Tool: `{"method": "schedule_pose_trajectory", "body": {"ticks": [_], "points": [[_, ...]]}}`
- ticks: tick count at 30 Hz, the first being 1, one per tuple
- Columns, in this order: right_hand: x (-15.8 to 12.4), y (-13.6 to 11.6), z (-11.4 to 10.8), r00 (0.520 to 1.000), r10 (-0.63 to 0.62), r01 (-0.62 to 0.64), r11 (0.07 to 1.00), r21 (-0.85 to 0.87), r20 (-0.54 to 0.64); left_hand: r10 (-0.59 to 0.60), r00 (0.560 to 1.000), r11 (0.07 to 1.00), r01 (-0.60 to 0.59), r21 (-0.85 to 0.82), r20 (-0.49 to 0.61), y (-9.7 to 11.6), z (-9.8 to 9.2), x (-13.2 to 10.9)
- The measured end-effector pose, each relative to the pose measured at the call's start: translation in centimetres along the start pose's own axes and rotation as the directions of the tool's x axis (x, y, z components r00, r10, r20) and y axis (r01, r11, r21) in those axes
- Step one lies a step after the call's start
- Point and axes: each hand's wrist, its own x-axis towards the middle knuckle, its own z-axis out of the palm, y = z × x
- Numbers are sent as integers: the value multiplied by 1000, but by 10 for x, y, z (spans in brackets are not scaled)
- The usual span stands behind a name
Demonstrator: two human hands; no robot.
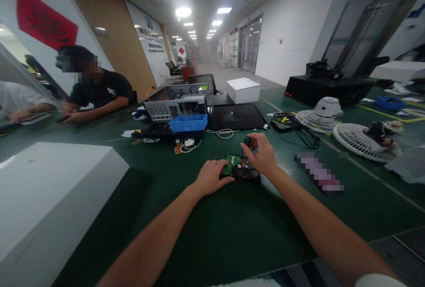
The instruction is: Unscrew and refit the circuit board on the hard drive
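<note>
At the far left, well away from the left hand [211,177], a co-worker's pale sleeve [20,94] reaches in. A big white box [63,198] stands to the left of that hand, nearer to the body. Past the box, another person [106,86] in a dark shirt leans on the table [186,229], hands together. Beyond the left hand and a little left of it stands an open computer case [157,111], with a blue tray [189,124] at its near side and a white cord [195,147] nearer still.

The left hand is partly closed around the left end of a gadget [245,173], fingers on its far side and thumb along the near edge. The gadget lies on the table between the hands, opened up, a green circuit board [232,162] showing. Beyond it lies a flat black screen [229,117], a small white box [243,92] behind that.

The right hand [264,154] is raised just over the gadget's right side, thumb and fingers pinched on a small dark piece [247,141], too small to make out. To its right lies a phone [318,174], blurred; farther out are two white fan covers [312,121] and a large black box [305,89].
</note>
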Motion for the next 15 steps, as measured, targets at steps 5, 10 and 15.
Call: {"method": "schedule_pose_trajectory", "body": {"ticks": [5,10,15], "points": [[0,0,0,1000,-6,5,999,34,10,16,1000,1000,-16,-14,-18,-2,2,-1],[2,2,2,997,-25,31,996,80,-77,6,1000,1000,-6,-13,-19,-2,1,-1],[2,3,1,996,26,-24,999,30,-85,8,1000,1000,-8,-23,-5,-1,0,0]]}}
